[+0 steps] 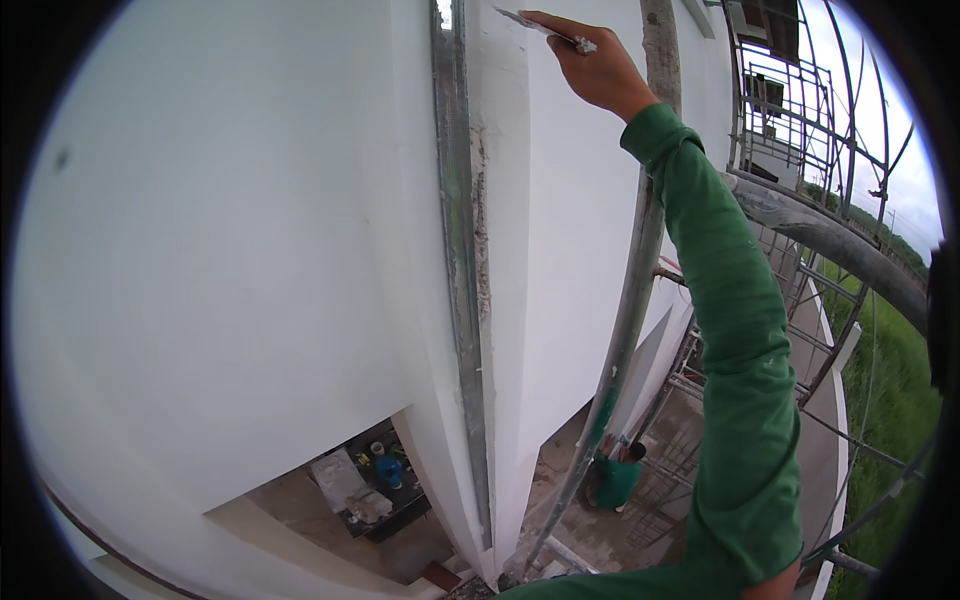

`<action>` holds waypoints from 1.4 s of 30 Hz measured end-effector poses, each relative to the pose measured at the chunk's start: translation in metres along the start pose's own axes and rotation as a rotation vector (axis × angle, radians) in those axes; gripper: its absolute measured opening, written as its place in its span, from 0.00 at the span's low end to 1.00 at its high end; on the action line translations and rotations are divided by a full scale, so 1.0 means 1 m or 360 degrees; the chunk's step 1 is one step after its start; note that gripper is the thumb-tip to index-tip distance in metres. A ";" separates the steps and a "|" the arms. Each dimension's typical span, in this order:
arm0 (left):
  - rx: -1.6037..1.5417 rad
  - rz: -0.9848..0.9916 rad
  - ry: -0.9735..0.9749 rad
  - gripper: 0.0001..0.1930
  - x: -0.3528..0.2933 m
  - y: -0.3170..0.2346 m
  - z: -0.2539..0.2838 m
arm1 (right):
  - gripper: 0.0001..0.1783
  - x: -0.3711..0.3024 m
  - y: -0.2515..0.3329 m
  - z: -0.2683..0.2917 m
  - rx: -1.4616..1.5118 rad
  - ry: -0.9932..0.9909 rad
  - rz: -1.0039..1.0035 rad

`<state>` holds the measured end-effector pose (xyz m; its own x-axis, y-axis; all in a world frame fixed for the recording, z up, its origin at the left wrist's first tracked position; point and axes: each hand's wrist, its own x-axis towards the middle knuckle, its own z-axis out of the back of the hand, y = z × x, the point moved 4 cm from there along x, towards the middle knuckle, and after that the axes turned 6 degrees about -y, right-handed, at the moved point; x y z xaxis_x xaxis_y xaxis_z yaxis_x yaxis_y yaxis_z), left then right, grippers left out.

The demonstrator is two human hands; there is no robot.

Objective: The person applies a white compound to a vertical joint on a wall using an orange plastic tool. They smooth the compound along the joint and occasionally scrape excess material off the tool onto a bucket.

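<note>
My right hand [598, 72], at the end of a raised green-sleeved arm, is closed around a putty knife [540, 24]. Its thin blade points left toward the white wall column, and white paste clings to the handle end. Whether the blade touches the wall I cannot tell. Left of the hand, a long grey metal straightedge [458, 220] runs down the column. Beside it lies a rough, unpainted strip [481, 200] on the column's edge. More green cloth crosses the bottom of the view, but my left hand is not seen.
A scaffold pole [632, 290] stands close to the wall, and a thick pipe [835, 225] crosses at right. Far below, a person in green [615, 478] crouches near scaffolding. A dark table [392, 500] with containers shows through a lower opening. Grass [890, 380] lies outside.
</note>
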<state>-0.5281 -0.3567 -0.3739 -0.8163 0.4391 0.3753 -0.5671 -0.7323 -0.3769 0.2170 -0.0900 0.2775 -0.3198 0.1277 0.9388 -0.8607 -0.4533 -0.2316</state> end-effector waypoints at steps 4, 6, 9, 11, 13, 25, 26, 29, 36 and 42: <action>0.0152 -0.0093 -0.0004 0.27 -0.001 -0.007 0.001 | 0.30 0.012 -0.008 0.000 -0.0771 -0.0064 0.0955; 0.0257 -0.0158 -0.0007 0.27 -0.001 -0.004 0.004 | 0.28 0.011 -0.004 -0.003 -0.0758 -0.0083 0.0977; 0.0414 -0.0259 -0.0012 0.27 0.000 -0.005 0.006 | 0.28 -0.002 -0.005 -0.015 -0.0280 -0.0132 0.0468; 0.0558 -0.0351 0.0018 0.27 0.002 -0.002 0.006 | 0.28 -0.015 -0.005 -0.027 -0.0043 -0.0188 0.0200; 0.1026 -0.0648 0.0119 0.28 -0.001 0.008 0.000 | 0.28 -0.021 0.000 -0.038 -0.0014 -0.0265 0.0199; 0.1017 -0.0964 -0.0334 0.25 -0.002 0.021 -0.025 | 0.42 -0.098 0.010 -0.087 -0.0519 0.0127 0.0160; 0.0812 -0.0900 -0.0408 0.25 -0.006 0.022 -0.018 | 0.39 -0.104 0.014 -0.078 -0.0314 0.0132 0.0144; 0.0795 -0.0887 -0.0428 0.25 -0.013 0.019 -0.002 | 0.35 -0.085 0.026 -0.054 -0.0035 0.0003 0.0011; 0.0642 -0.0897 -0.0511 0.24 -0.016 -0.021 0.021 | 0.31 0.003 0.003 -0.047 -0.0182 0.0001 -0.0384; 0.0763 -0.1109 -0.0642 0.24 -0.025 -0.030 0.042 | 0.38 -0.090 0.023 -0.082 -0.0327 -0.0050 0.0134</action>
<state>-0.4867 -0.3675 -0.3368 -0.1586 0.7118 0.6842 -0.7351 -0.5478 0.3994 0.1939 -0.0399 0.1667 -0.3843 0.0679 0.9207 -0.8951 -0.2717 -0.3535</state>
